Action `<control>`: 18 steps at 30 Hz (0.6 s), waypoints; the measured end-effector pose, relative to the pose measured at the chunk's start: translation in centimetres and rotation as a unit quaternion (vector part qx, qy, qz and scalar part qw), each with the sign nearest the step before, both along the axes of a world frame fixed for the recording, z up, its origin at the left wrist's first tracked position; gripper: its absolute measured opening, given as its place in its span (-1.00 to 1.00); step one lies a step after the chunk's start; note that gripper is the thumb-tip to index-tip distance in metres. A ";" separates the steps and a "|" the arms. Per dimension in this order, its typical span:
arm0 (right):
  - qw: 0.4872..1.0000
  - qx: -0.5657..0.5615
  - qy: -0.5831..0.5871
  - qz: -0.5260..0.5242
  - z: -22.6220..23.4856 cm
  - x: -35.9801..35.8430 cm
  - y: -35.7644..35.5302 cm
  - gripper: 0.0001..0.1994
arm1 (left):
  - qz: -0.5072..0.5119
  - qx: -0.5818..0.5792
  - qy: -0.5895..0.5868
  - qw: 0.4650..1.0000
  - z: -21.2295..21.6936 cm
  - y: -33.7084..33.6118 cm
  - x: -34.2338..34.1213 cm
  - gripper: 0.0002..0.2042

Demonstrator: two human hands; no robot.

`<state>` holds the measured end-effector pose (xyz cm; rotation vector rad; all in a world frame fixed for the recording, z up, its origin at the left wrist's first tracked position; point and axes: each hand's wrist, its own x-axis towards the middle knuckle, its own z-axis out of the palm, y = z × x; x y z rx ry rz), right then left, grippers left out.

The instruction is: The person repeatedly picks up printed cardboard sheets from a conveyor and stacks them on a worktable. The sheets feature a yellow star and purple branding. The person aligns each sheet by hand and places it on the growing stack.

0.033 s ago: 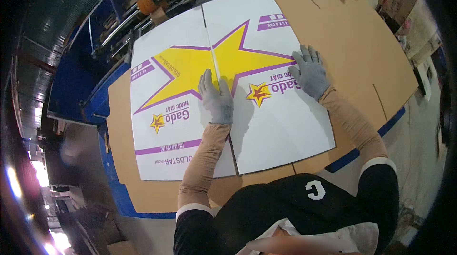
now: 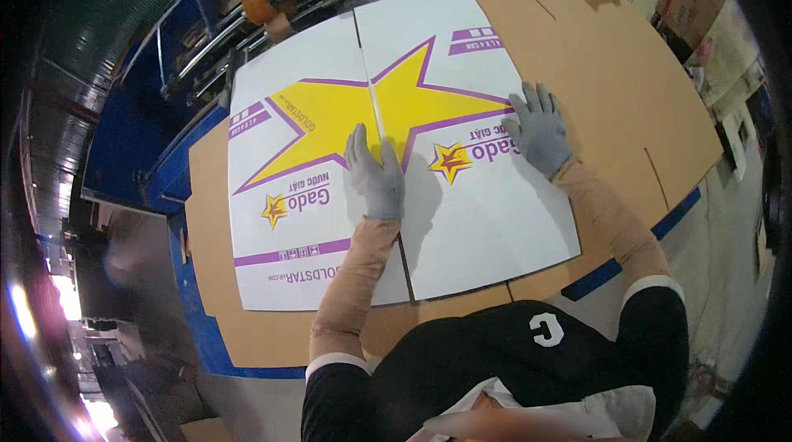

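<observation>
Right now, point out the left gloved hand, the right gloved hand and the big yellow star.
Left grey-gloved hand (image 2: 378, 179), head view, palm back.
Right grey-gloved hand (image 2: 540, 135), head view, palm back.
Big yellow star (image 2: 330, 116), head view, left half.

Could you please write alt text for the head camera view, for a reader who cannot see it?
A person's two grey-gloved hands press flat on a white flattened carton printed with a large yellow star: the left hand on its centre seam, the right hand near its right edge. The carton lies on brown cardboard sheets on a blue-edged table.
</observation>
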<state>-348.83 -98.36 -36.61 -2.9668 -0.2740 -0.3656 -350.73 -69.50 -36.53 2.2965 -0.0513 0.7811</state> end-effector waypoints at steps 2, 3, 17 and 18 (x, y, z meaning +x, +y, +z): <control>1.000 -0.005 -0.010 0.020 0.4 -3.5 1.0 -0.43 | -0.008 0.006 0.032 0.999 0.5 1.2 -3.5 -0.51; 0.998 0.004 -0.001 0.063 0.5 -6.1 1.6 -0.39 | -0.053 0.004 0.030 0.998 0.6 2.0 -5.4 -0.51; 0.973 -0.118 0.015 0.199 0.4 -15.5 -2.3 -0.27 | -0.168 0.355 0.145 0.908 1.2 13.9 -18.0 -0.16; 0.979 -0.090 0.027 0.180 0.0 -15.3 -2.3 -0.27 | -0.181 0.357 0.130 0.907 0.6 14.1 -17.6 -0.17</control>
